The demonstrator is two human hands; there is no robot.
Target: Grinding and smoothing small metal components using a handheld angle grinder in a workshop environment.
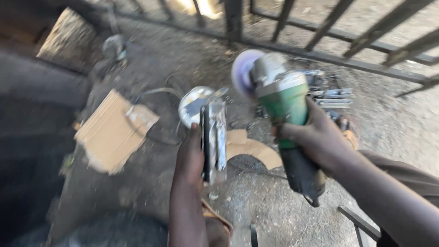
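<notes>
My right hand (320,135) grips a green and black angle grinder (286,107) by its body, with the grey disc (242,73) pointing up and away. My left hand (191,155) holds a shiny, ground metal piece (214,132) upright; it looks like a short length of channel or bar with a rounded metal part (194,103) at its top. The two hands are side by side, a short gap between the metal piece and the grinder. The picture is blurred by motion.
A torn piece of cardboard (112,130) lies on the gritty concrete ground at the left, and another curved scrap (251,148) lies below the grinder. Dark metal bars of a gate (320,32) run across the top. Several small metal pieces (331,93) lie behind the grinder.
</notes>
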